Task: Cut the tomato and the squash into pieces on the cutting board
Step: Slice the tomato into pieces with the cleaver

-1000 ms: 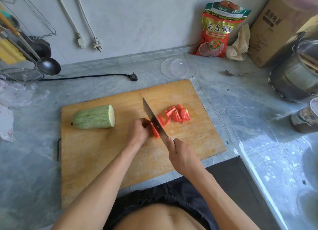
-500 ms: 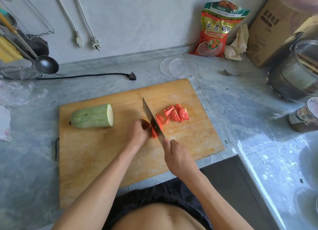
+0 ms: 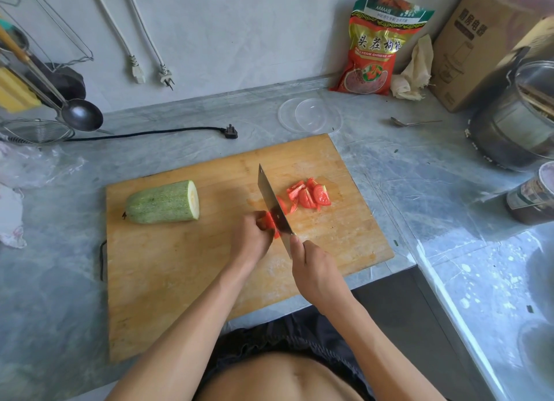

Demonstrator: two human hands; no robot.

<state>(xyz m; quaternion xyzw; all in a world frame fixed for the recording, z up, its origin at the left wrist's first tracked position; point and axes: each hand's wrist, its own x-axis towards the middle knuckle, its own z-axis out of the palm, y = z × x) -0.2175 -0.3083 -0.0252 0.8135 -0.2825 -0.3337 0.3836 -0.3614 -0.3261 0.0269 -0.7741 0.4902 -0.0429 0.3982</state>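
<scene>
Right hand (image 3: 314,273) wrapped around cleaver (image 3: 274,210) handle, left hand (image 3: 250,238) with curled fingers pinning tomato piece (image 3: 269,220) against the blade, cut tomato wedges (image 3: 310,195) beyond on wooden cutting board (image 3: 168,280), halved squash (image 3: 163,202) at board's far left

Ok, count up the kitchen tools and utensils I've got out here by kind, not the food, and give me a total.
Cleaver: 1
Wooden cutting board: 1
Ladle: 1
Wire strainer: 1
Spoon: 1
Clear plastic lid: 1
Metal pot: 1
Total: 7
</scene>
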